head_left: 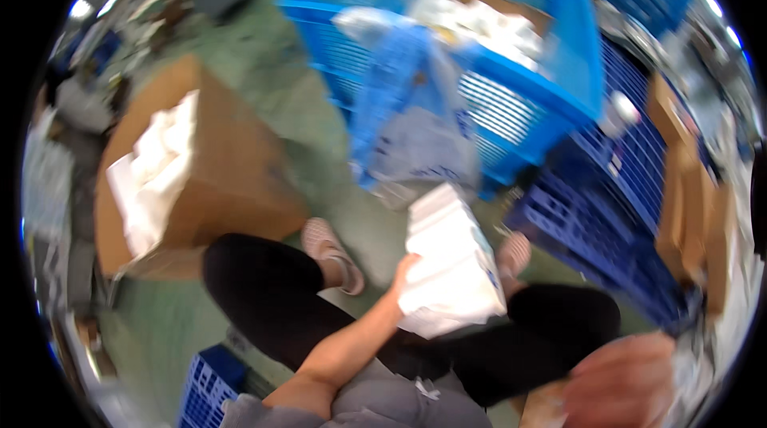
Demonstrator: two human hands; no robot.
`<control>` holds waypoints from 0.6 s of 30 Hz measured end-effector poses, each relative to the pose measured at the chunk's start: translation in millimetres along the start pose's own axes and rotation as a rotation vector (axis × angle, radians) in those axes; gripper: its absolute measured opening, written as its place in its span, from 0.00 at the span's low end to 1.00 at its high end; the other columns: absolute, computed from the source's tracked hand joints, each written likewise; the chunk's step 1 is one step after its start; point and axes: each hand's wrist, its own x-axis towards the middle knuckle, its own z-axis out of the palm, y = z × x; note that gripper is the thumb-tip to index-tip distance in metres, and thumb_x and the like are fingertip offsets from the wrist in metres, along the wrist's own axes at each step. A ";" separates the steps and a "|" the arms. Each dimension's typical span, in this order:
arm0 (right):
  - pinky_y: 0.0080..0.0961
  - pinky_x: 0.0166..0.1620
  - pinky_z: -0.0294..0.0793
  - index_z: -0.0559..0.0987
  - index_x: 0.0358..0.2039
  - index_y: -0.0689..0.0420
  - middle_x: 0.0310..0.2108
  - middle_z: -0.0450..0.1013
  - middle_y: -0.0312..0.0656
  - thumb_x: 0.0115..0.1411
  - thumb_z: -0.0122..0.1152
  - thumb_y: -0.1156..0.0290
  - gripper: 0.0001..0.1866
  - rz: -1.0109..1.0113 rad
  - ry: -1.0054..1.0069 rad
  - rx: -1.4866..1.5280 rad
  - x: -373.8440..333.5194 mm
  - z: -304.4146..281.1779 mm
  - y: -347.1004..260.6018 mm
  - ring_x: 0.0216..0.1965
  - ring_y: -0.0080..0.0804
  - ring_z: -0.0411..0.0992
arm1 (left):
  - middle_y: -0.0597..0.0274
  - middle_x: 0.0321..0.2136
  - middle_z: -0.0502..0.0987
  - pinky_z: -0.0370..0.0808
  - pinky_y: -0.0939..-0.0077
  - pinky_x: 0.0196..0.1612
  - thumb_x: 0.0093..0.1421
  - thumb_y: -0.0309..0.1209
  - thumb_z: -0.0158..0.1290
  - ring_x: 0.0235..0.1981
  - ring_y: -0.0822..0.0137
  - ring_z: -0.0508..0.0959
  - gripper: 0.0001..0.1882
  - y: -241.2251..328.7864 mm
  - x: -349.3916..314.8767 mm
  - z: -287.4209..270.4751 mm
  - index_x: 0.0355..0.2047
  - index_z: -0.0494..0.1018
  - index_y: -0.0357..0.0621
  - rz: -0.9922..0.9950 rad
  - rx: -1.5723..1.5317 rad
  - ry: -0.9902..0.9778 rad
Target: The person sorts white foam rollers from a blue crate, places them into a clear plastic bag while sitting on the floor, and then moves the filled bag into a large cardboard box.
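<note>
Between my knees, my left hand (405, 274) grips the left side of a white stack (449, 264) of what look like folded soft sheets or flat packets; their exact kind does not show. The stack stands tilted, with its far end close to a blue and clear plastic bag (423, 124) hung over the rim of a large blue crate (519, 100). Off at the lower right is my right hand (619, 380), smeared by motion, apart from the stack. Its fingers cannot be made out.
Left of my legs, a cardboard box (232, 180) holds white items (156, 172). More white pieces (487, 24) lie inside the blue crate. Dark blue plastic pallets (591, 212) and cardboard pieces (687, 196) flank my right side. A small blue crate (209, 388) sits at lower left.
</note>
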 end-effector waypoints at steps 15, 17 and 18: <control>0.33 0.47 0.70 0.71 0.51 0.61 0.45 0.73 0.53 0.63 0.49 0.65 0.19 1.728 0.163 -0.988 -239.3 -43.2 407.2 0.47 0.48 0.71 | 0.49 0.44 0.75 0.68 0.63 0.55 0.44 0.27 0.47 0.45 0.56 0.75 0.26 22.7 -38.6 24.8 0.47 0.69 0.32 0.239 -0.177 0.045; 0.39 0.49 0.69 0.67 0.55 0.60 0.51 0.69 0.54 0.64 0.43 0.62 0.22 1.375 -0.032 -1.015 -415.6 -139.8 527.5 0.50 0.51 0.68 | 0.52 0.41 0.76 0.71 0.60 0.51 0.46 0.25 0.47 0.42 0.58 0.77 0.22 35.8 5.5 -11.8 0.44 0.70 0.34 0.126 -0.046 -0.135; 0.39 0.48 0.70 0.67 0.55 0.60 0.52 0.68 0.53 0.64 0.45 0.62 0.22 1.280 0.045 -1.027 -453.5 -150.7 558.5 0.51 0.49 0.69 | 0.56 0.40 0.77 0.73 0.64 0.48 0.48 0.27 0.47 0.41 0.61 0.78 0.19 37.6 38.9 -31.1 0.43 0.71 0.38 0.170 0.083 -0.037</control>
